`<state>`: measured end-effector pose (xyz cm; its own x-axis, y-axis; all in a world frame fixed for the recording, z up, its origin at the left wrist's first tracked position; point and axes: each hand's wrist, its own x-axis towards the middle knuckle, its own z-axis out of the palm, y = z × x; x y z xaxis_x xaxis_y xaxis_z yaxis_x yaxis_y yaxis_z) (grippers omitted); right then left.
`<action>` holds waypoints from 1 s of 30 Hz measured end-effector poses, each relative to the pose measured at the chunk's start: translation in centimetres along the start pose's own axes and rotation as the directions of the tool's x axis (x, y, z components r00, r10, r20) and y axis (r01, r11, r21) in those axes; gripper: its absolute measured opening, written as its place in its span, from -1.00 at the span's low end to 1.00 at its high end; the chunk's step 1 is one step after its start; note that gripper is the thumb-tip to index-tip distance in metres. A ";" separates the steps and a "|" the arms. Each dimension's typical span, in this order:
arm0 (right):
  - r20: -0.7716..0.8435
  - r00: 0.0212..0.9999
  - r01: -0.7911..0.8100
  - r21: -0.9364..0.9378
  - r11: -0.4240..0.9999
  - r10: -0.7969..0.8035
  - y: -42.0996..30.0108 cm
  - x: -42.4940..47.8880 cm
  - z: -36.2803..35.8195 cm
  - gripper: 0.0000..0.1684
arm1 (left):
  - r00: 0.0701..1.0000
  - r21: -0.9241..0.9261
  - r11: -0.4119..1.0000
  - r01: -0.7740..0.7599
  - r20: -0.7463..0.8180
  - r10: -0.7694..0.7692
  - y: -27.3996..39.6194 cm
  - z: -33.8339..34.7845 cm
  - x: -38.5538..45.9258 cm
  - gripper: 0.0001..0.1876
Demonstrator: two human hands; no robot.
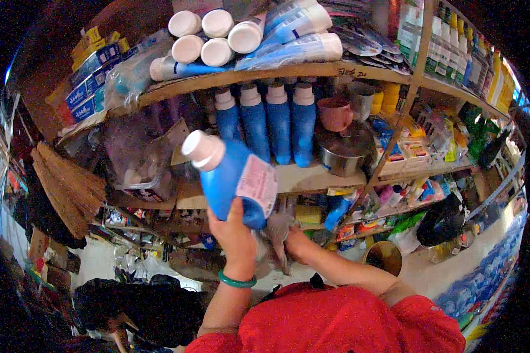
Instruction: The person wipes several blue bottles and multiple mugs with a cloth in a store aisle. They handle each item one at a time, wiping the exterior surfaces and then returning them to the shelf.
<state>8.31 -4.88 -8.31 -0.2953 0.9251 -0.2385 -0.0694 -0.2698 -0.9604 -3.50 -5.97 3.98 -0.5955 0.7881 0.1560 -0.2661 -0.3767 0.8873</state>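
My left hand (234, 234), with a green bangle on its wrist, is shut on the lower part of a blue plastic bottle (223, 181). The bottle tilts to the left; it has a white cap and a pinkish label bearing writing. In my right hand (295, 245) is a greyish cloth (279, 236), bunched just beside the bottle's base and blurred. Behind them, several similar blue bottles (279, 128) with pale caps stand in a row on the middle shelf (291, 176).
Tubes with white caps (216, 52) lie stacked on the upper shelf (309, 69). Right of the standing bottles, a pink mug (335, 114) rests on a lidded metal pot (346, 152). A broom (68, 189) hangs at left. A person in dark clothing (141, 309) is at lower left.
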 end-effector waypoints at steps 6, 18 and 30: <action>0.007 0.994 0.113 -0.204 0.972 -0.114 3.8 -0.5 -2.5 -0.61 | 0.991 0.049 0.996 -0.069 -0.111 0.074 0.6 -1.6 3.1 -0.72; -0.070 0.996 0.034 -0.342 0.939 -0.061 9.2 -0.2 -6.4 -0.51 | 0.983 0.108 0.979 -0.171 -0.049 0.177 -3.0 -1.1 7.8 -0.71; -0.053 0.993 0.077 -0.416 0.906 -0.109 6.2 -3.0 -7.3 -0.51 | 0.948 0.270 0.909 -0.319 0.091 0.305 -6.8 -0.1 15.0 -0.70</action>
<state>15.74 -7.40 -14.55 -0.2350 0.9619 -0.1397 0.3104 -0.0619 -0.9486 -10.71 8.33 0.19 -0.5766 0.6764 0.4583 0.1523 -0.4621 0.8736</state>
